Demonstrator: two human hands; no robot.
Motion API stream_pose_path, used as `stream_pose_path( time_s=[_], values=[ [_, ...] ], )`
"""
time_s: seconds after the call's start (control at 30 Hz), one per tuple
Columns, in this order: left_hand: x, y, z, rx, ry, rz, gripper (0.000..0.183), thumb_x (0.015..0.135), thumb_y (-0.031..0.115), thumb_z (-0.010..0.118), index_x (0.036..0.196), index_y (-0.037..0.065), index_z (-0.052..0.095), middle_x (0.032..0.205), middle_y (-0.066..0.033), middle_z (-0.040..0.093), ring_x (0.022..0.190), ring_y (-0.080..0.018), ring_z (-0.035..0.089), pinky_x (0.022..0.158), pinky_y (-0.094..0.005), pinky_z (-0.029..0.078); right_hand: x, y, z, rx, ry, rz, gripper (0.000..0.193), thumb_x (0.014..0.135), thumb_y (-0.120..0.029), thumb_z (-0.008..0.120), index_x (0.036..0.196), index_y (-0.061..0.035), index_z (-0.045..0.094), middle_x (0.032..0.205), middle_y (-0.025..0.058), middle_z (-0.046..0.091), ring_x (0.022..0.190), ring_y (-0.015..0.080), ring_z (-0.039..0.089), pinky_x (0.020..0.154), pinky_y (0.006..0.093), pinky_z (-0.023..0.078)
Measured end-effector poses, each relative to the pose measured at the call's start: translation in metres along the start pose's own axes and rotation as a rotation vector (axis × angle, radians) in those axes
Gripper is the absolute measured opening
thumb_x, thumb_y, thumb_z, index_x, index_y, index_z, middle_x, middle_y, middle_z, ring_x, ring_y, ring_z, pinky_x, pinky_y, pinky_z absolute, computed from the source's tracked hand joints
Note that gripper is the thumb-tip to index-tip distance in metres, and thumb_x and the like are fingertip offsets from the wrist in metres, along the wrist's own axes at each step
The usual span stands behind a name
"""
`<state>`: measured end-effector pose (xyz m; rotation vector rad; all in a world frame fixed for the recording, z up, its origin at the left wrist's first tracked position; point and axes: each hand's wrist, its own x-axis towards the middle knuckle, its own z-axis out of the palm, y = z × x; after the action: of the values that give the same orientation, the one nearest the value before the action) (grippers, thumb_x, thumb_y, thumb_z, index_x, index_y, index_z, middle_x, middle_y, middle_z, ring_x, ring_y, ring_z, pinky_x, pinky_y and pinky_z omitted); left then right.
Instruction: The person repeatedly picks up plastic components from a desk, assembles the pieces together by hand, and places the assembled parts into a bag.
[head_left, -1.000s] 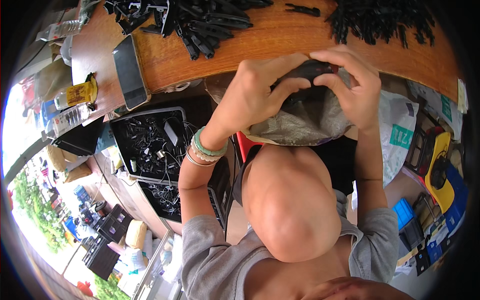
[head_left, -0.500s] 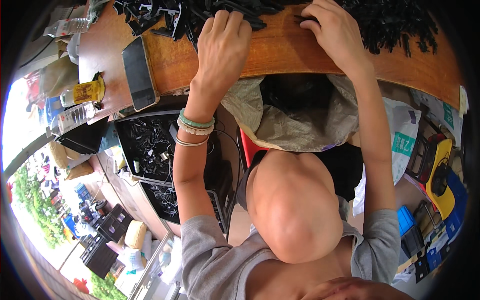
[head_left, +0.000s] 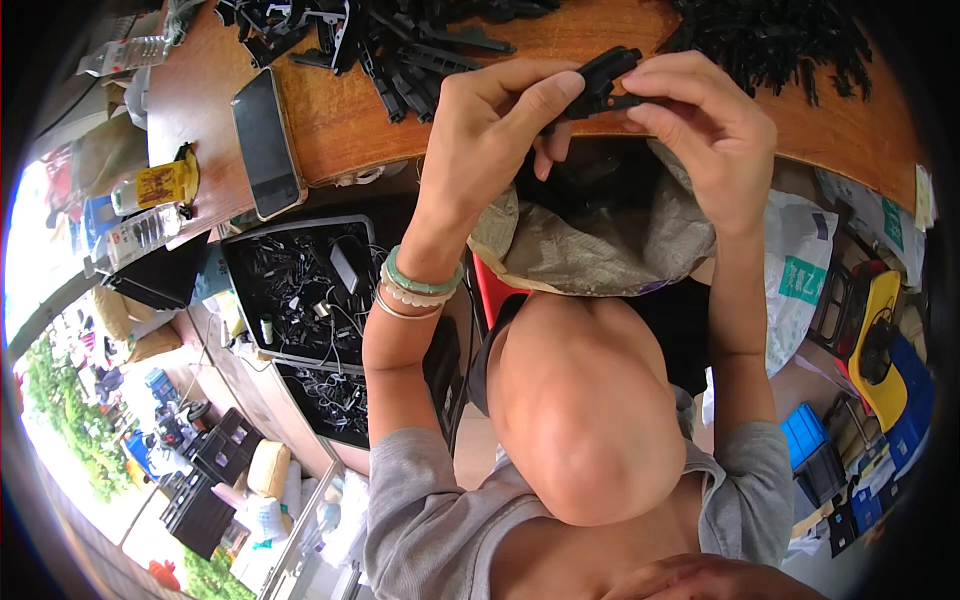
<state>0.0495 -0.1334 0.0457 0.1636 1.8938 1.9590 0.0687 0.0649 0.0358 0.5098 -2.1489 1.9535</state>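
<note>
My left hand (head_left: 480,135) grips a black plastic part (head_left: 607,72) between thumb and fingers, above the near edge of the wooden table. Facing it, my right hand (head_left: 710,135) is closed in a pinch on a thin dark piece (head_left: 622,102) right against that part. Whether the two pieces are joined or separate, I cannot tell. Left of my hands lies a loose pile of long black plastic parts (head_left: 405,85). At the right, a heap of smaller black pieces (head_left: 780,40) covers the table top.
An open woven sack (head_left: 590,255) hangs below the table edge, under my hands. A phone (head_left: 268,145) lies on the table's left, near a yellow-labelled container (head_left: 165,186). Black trays (head_left: 290,290) of small parts and cables stand lower left. My bent knee (head_left: 585,420) rises beneath the sack.
Both hands have come back from the piles toward the table's near edge and closer together. The black plastic part now shows in my left hand, with my right fingers at it.
</note>
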Motion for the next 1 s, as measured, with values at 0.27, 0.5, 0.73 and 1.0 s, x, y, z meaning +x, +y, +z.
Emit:
stream_pose_path(
  time_s=[0.27, 0.5, 0.73, 1.0],
  values=[
    [-0.010, 0.004, 0.020, 0.314, 0.022, 0.313, 0.027, 0.088, 0.004, 0.064, 0.113, -0.006, 0.063, 0.074, -0.0064, 0.066, 0.060, -0.0071, 0.060, 0.049, -0.0184, 0.044, -0.011, -0.001, 0.002, -0.084, 0.050, -0.005, 0.023, 0.076, 0.006, 0.070, 0.097, 0.0000, 0.070, 0.095, 0.0090, 0.064, 0.085, 0.0155, 0.064, 0.074, 0.0248, 0.053],
    [-0.012, -0.005, 0.015, 0.620, -0.011, 0.578, 0.031, 0.078, -0.002, 0.068, 0.109, -0.006, 0.063, 0.078, -0.0114, 0.070, 0.066, -0.0133, 0.069, 0.058, -0.0228, 0.053, -0.008, -0.008, -0.004, -0.210, -0.081, -0.081, 0.036, 0.072, -0.001, 0.074, 0.107, -0.0020, 0.066, 0.093, 0.0102, 0.064, 0.080, 0.0190, 0.061, 0.068, 0.0283, 0.051],
    [-0.013, -0.003, 0.017, 0.589, -0.025, 0.574, 0.028, 0.078, -0.001, 0.069, 0.105, -0.005, 0.064, 0.078, -0.0126, 0.070, 0.065, -0.0139, 0.069, 0.061, -0.0227, 0.053, -0.016, -0.010, 0.001, -0.326, -0.001, -0.119, 0.033, 0.069, 0.005, 0.072, 0.101, 0.0000, 0.065, 0.088, 0.0103, 0.064, 0.074, 0.0194, 0.062, 0.066, 0.0279, 0.050],
    [-0.011, -0.006, 0.016, 0.548, -0.015, 0.584, 0.032, 0.075, 0.005, 0.072, 0.105, 0.000, 0.063, 0.082, -0.0178, 0.066, 0.070, -0.0347, 0.064, 0.061, -0.0360, 0.051, -0.017, -0.008, 0.002, -0.323, 0.040, -0.148, 0.028, 0.068, 0.007, 0.071, 0.096, 0.0011, 0.066, 0.082, 0.0095, 0.064, 0.072, 0.0171, 0.061, 0.062, 0.0263, 0.049]
  ],
)
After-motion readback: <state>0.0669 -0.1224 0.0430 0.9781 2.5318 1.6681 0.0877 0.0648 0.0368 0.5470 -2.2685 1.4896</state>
